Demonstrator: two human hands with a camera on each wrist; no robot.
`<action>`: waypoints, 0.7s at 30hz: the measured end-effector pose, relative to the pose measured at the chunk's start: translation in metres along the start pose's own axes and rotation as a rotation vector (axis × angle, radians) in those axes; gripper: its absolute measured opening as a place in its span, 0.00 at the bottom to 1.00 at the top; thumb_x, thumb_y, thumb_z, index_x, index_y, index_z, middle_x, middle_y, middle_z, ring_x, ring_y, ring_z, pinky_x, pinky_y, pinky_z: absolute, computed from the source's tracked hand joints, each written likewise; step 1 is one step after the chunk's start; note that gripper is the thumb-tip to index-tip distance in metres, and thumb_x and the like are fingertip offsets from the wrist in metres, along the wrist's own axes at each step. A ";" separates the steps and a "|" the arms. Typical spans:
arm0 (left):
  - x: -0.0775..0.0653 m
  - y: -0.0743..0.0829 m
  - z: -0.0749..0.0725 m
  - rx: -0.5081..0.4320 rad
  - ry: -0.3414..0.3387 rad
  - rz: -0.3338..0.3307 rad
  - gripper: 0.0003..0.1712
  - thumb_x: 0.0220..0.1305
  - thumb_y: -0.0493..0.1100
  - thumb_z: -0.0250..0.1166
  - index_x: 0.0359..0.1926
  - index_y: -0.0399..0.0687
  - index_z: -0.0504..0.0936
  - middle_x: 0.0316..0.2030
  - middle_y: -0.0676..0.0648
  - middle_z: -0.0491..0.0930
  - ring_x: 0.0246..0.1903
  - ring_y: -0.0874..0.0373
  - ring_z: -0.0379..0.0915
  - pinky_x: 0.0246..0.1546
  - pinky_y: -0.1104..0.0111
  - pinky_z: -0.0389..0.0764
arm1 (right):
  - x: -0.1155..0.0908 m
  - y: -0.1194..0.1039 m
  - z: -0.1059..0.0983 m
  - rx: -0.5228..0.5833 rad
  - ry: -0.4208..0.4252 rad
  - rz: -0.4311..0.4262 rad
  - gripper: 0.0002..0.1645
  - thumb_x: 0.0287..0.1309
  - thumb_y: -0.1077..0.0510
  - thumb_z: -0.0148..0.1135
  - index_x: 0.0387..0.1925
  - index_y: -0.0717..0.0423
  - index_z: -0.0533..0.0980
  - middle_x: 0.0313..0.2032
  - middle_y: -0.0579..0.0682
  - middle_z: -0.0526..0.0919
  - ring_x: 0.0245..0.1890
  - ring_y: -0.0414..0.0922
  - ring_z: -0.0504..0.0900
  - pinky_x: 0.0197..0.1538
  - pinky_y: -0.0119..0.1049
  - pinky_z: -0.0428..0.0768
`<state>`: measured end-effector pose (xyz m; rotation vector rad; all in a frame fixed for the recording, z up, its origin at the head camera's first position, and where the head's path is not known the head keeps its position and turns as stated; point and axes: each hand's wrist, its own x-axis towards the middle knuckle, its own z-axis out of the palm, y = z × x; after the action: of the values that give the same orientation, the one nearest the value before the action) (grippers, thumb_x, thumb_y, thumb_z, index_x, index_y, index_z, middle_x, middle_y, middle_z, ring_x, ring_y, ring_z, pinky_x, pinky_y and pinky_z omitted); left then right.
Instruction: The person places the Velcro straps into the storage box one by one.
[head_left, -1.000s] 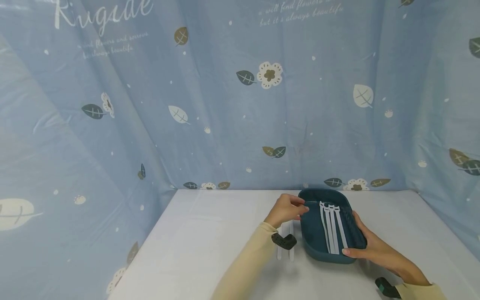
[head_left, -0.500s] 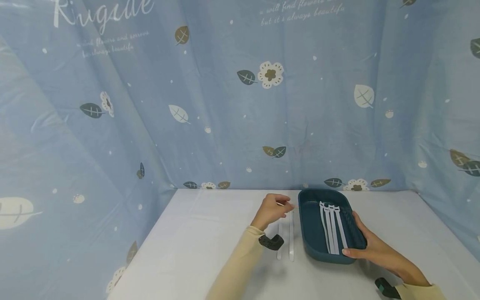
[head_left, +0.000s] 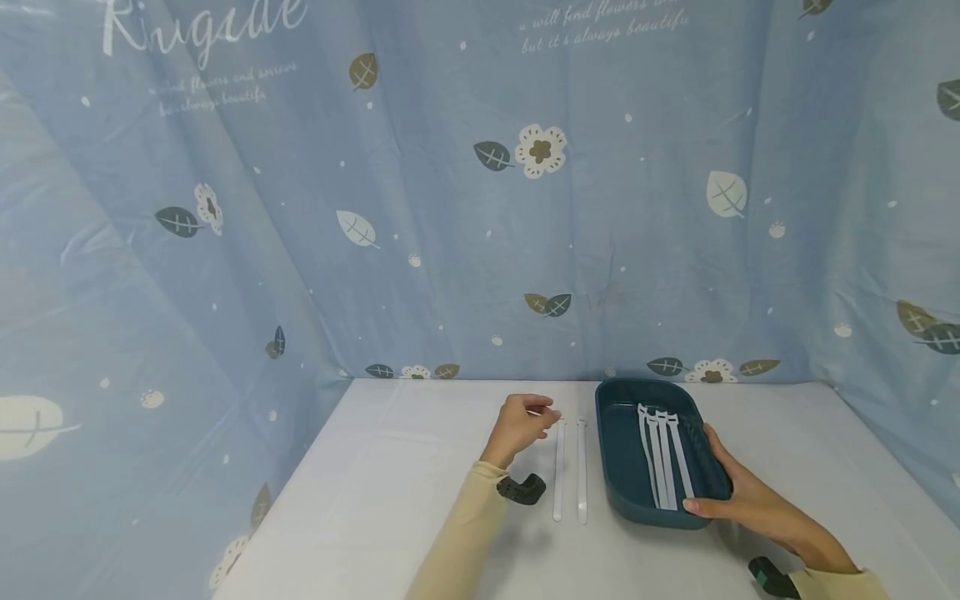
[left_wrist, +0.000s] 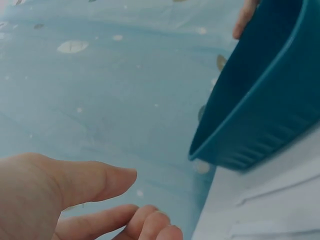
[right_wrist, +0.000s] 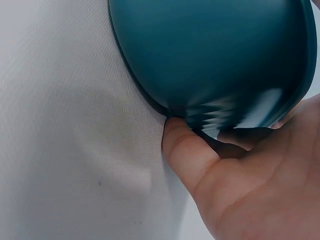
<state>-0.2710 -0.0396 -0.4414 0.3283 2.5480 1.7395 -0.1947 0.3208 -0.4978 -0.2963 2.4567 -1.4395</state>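
A dark teal rectangular tray (head_left: 621, 467) stands on the white table with several white cable ties (head_left: 663, 462) lying side by side in it. My right hand (head_left: 757, 500) grips its near right side, thumb over the rim; the right wrist view shows the thumb (right_wrist: 187, 150) at the edge. Left of the tray, two more white cable ties lie lengthwise on the table, a nearer-to-tray tie (head_left: 582, 475) and a left tie (head_left: 558, 479). Just left of their far ends hovers my left hand (head_left: 516, 427), thumb and fingers apart, nothing held.
The white tabletop (head_left: 405, 500) ends at a blue curtain (head_left: 450, 275) with leaf and flower prints, hanging at the back and both sides. A black wrist camera (head_left: 522, 490) sits on the left wrist, another wrist camera (head_left: 772, 577) on the right.
My left hand has moved left from the tray's left rim, past the two ties on the table, which now show along their length. Right hand and tray have stayed put.
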 end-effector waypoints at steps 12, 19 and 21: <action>-0.003 -0.021 -0.001 -0.034 0.047 -0.020 0.18 0.65 0.39 0.70 0.52 0.32 0.86 0.40 0.40 0.85 0.34 0.60 0.83 0.33 0.70 0.89 | 0.000 0.000 0.000 0.004 -0.011 0.018 0.75 0.63 0.52 0.69 0.79 0.48 0.16 0.78 0.74 0.22 0.74 0.84 0.33 0.64 0.86 0.55; 0.000 -0.030 0.004 -0.005 0.052 -0.059 0.20 0.66 0.41 0.70 0.54 0.31 0.85 0.43 0.41 0.85 0.34 0.49 0.87 0.32 0.70 0.88 | 0.001 0.000 0.000 -0.007 -0.004 0.019 0.75 0.63 0.52 0.69 0.79 0.48 0.16 0.78 0.75 0.23 0.74 0.84 0.34 0.64 0.86 0.54; 0.000 -0.032 0.005 0.005 0.052 -0.065 0.21 0.66 0.41 0.70 0.54 0.31 0.84 0.42 0.40 0.85 0.32 0.48 0.87 0.31 0.70 0.87 | 0.001 0.000 0.000 -0.008 -0.002 0.022 0.75 0.62 0.52 0.69 0.79 0.48 0.16 0.78 0.75 0.23 0.74 0.84 0.34 0.64 0.86 0.54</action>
<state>-0.2753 -0.0463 -0.4733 0.2003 2.5675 1.7422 -0.1952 0.3203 -0.4975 -0.2718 2.4570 -1.4197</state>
